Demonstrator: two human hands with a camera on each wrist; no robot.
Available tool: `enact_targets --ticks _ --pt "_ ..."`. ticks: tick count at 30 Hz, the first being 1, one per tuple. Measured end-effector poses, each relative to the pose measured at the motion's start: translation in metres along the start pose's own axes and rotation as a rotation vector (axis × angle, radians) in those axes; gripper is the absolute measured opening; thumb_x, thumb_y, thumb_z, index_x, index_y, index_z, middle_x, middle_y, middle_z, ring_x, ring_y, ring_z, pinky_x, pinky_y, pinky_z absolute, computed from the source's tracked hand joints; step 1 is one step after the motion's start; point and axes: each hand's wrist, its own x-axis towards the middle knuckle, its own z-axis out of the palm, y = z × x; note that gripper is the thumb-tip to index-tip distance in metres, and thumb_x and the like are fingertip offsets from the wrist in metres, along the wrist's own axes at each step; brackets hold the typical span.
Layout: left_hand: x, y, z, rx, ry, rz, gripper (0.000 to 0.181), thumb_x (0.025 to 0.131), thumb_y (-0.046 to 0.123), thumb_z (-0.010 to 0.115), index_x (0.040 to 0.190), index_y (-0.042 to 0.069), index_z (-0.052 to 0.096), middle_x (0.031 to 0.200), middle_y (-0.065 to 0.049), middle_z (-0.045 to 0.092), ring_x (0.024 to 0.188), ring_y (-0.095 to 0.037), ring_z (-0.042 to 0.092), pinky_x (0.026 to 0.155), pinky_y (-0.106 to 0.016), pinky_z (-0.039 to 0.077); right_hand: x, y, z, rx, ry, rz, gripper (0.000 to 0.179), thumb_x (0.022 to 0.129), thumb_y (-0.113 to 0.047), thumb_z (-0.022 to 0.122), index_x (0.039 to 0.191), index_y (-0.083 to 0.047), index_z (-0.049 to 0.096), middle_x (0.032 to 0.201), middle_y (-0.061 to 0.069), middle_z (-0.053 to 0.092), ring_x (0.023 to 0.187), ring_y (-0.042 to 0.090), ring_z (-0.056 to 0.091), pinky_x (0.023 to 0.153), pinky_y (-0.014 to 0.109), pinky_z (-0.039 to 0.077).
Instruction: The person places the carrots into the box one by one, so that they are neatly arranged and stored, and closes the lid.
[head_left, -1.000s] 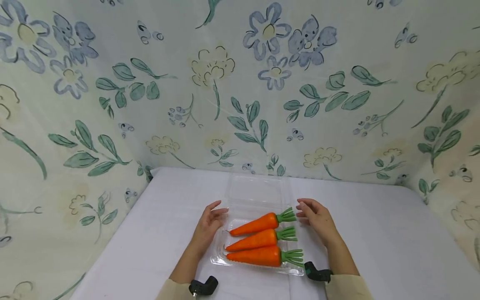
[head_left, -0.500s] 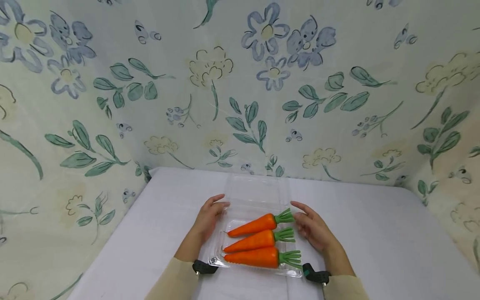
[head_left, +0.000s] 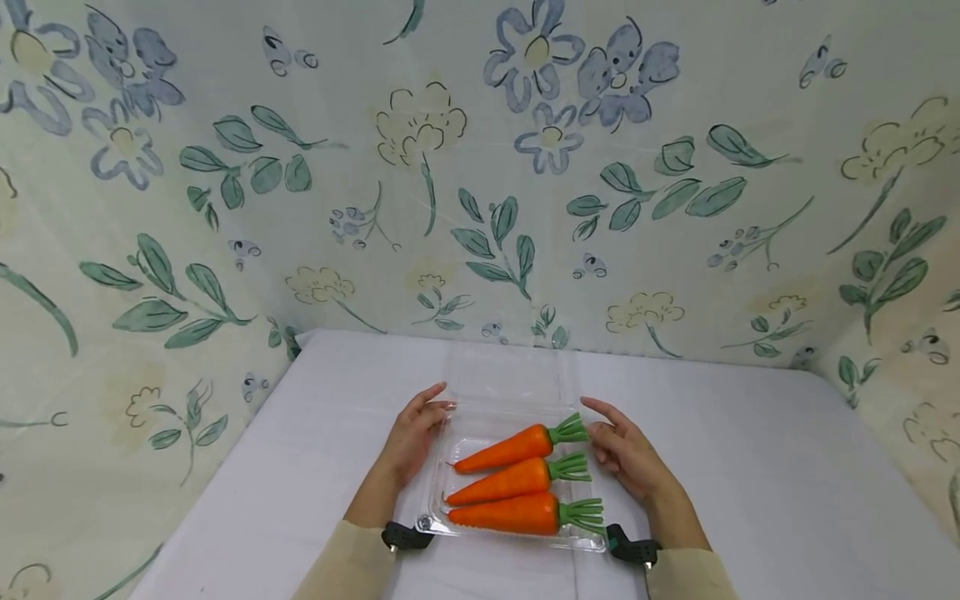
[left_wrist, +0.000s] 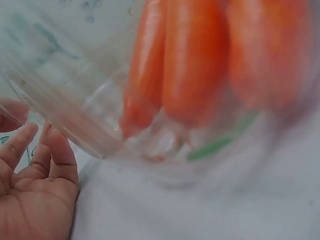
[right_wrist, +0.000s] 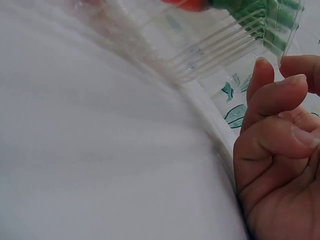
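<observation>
Counted: three carrots (head_left: 501, 483) in one clear box (head_left: 510, 540), lid (head_left: 506, 377) folded back; left hand (head_left: 411, 440), right hand (head_left: 632, 458) at opposite sides, cannot tell whether gripping

Floral backdrop (head_left: 345, 75), white surface (head_left: 765, 467) below.
Backdrop fills upper frame: blue blooms (head_left: 618, 81) upper left and top centre, green leaf sprigs (head_left: 677, 199) mid-frame.

A small screened-off booth, it seems, though home, lab or shop cannot be told: flower-printed sheeting (head_left: 480, 183) fills the top and both sides of the head view, enclosing a white counter (head_left: 757, 467) across the bottom.
</observation>
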Motion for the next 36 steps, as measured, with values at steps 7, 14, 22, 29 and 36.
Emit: enact_targets --ticks 7,14,22,29,36 --pt "-0.003 0.000 -0.001 0.006 -0.035 0.039 0.055 0.101 0.005 0.056 0.154 0.000 0.040 0.106 0.006 0.068 0.104 -0.008 0.063 0.092 -0.016 0.050 0.001 0.003 -0.001 0.012 0.021 -0.029 0.051 0.103 -0.013 0.056 0.151 -0.018 0.039 0.083 -0.010 0.057 0.062 0.003 0.047 0.051 0.016 0.033" --pt "-0.006 -0.001 -0.001 0.032 -0.016 0.059 0.053 0.102 0.007 0.057 0.153 0.005 0.045 0.105 0.007 0.068 0.101 -0.010 0.062 0.090 -0.016 0.050 0.000 0.006 -0.002 0.040 0.003 -0.064 0.047 0.103 -0.012 0.057 0.147 -0.024 0.044 0.092 -0.012 0.059 0.066 0.002 0.047 0.053 0.015 0.034" --pt "-0.008 -0.003 0.002 0.029 -0.007 0.132 0.049 0.101 0.006 0.058 0.149 0.001 0.047 0.107 0.002 0.069 0.099 -0.011 0.062 0.087 -0.017 0.050 -0.001 0.005 0.000 0.037 0.032 -0.059 0.044 0.102 -0.013 0.060 0.142 -0.026 0.046 0.093 -0.009 0.063 0.066 0.006 0.054 0.056 0.016 0.046" --pt "-0.010 -0.003 0.006 0.078 0.020 0.161 0.042 0.102 0.006 0.057 0.140 -0.006 0.048 0.105 0.005 0.067 0.096 -0.009 0.062 0.083 -0.016 0.050 -0.003 0.003 0.002 0.059 0.023 -0.097 0.036 0.102 -0.012 0.059 0.135 -0.022 0.049 0.092 -0.007 0.063 0.067 0.006 0.059 0.058 0.017 0.052" --pt "-0.011 -0.001 0.007 0.098 0.047 0.152 0.019 0.101 0.007 0.058 0.119 0.003 0.058 0.100 0.006 0.066 0.087 -0.009 0.057 0.076 -0.017 0.048 -0.003 0.007 0.003 0.061 0.060 -0.138 0.027 0.100 -0.003 0.057 0.118 -0.023 0.056 0.092 -0.009 0.064 0.073 0.004 0.061 0.060 0.017 0.052"
